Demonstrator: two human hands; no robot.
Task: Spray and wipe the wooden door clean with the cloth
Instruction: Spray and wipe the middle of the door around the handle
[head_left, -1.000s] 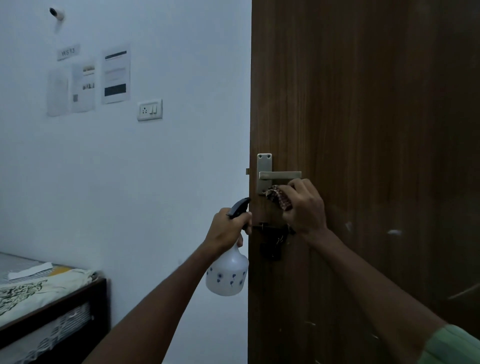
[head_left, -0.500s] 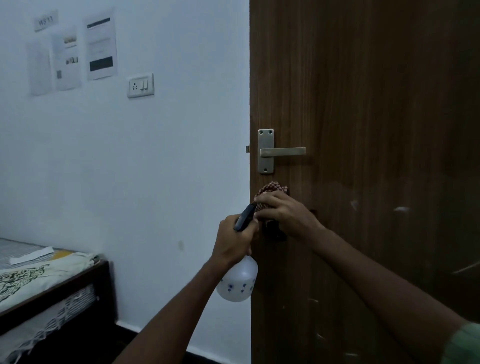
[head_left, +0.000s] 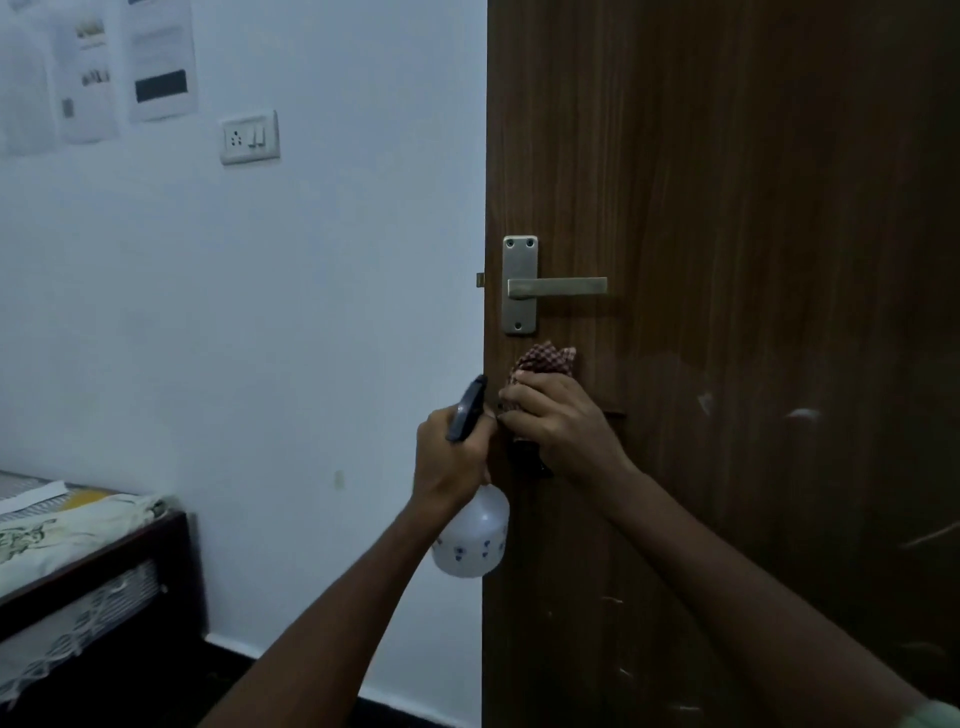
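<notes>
1. Head view: wooden door (head_left: 753, 260), stiff and fixed, stands at the right, its edge by the wall.
2. Spray bottle (head_left: 470, 535), light plastic, hangs gripped at the neck by the left hand (head_left: 452, 457).
3. Cloth (head_left: 545, 359), soft and bunched, is pressed to the door below the handle (head_left: 556, 287), clutched by the right hand (head_left: 561, 421).

Printed cloth (head_left: 62, 535) and paper (head_left: 31, 493) lie on bed (head_left: 104, 571).

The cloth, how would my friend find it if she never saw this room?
Start at the big brown wooden door and find its silver handle. Just below the handle plate, the right hand presses a bunched cloth against the wood. It is the only red-and-white checked thing there; the spray bottle beside it is plain white with a dark trigger.
</notes>
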